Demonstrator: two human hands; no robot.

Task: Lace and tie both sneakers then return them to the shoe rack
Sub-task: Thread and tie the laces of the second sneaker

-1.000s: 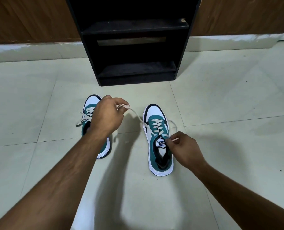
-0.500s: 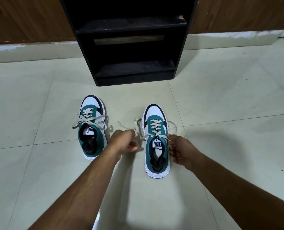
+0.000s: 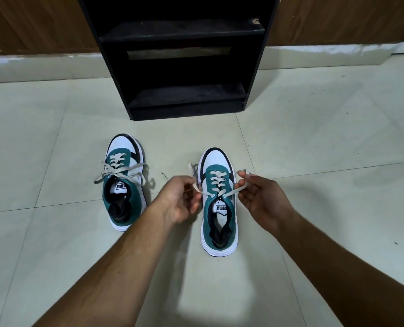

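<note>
- We are looking down at a pale tiled floor (image 3: 314, 138) with thin grout lines, glossy and catching soft light.
- We are facing a wood-panelled wall (image 3: 31, 20) running above a whitish skirting band (image 3: 43, 67).
- We are seeing a black shoe rack (image 3: 184, 67) standing against it, its shelves dusty.

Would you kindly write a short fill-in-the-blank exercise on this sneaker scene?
1. Each hand pinches one lace end of the ____ sneaker.
2. Both sneakers stand on the ____.
3. The shoe rack is coloured ____.
4. The left sneaker's lace is not held by either ____.

Missing: right; floor; black; hand
</note>
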